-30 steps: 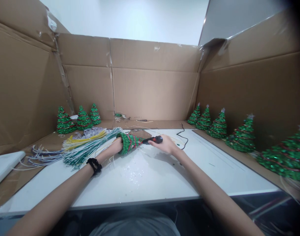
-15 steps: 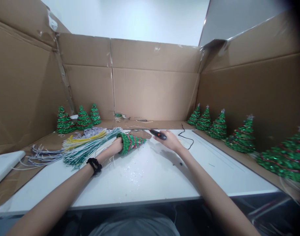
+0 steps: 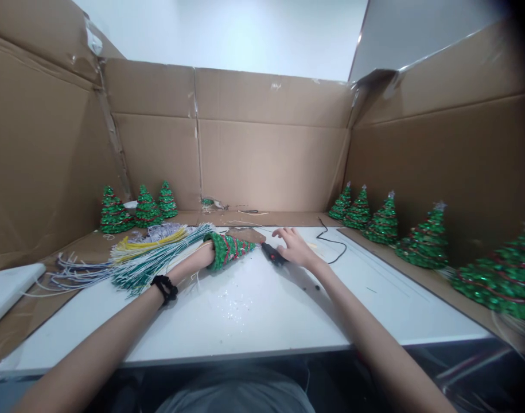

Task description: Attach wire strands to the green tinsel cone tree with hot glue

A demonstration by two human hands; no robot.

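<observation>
A green tinsel cone tree with red trim (image 3: 232, 249) lies on its side on the white table (image 3: 262, 321). My left hand (image 3: 203, 256) is pushed up inside its open base, so the fingers are hidden; a black band sits on that wrist. My right hand (image 3: 295, 248) rests just right of the tree's tip with fingers spread. A black and red glue gun (image 3: 271, 253) lies on the table under its fingertips, nozzle toward the tree. The gun's black cable (image 3: 333, 241) trails away to the right.
A bundle of green, yellow and white wires (image 3: 150, 255) lies left of the tree. Three small trees (image 3: 137, 207) stand back left, a row of several trees (image 3: 385, 221) along the right. Cardboard walls (image 3: 266, 160) enclose the table. A white flat block (image 3: 6, 289) lies far left.
My right hand drew the glue gun away from the tree's tip, laid it on the table and spread its fingers. My left hand and the tree stayed put.
</observation>
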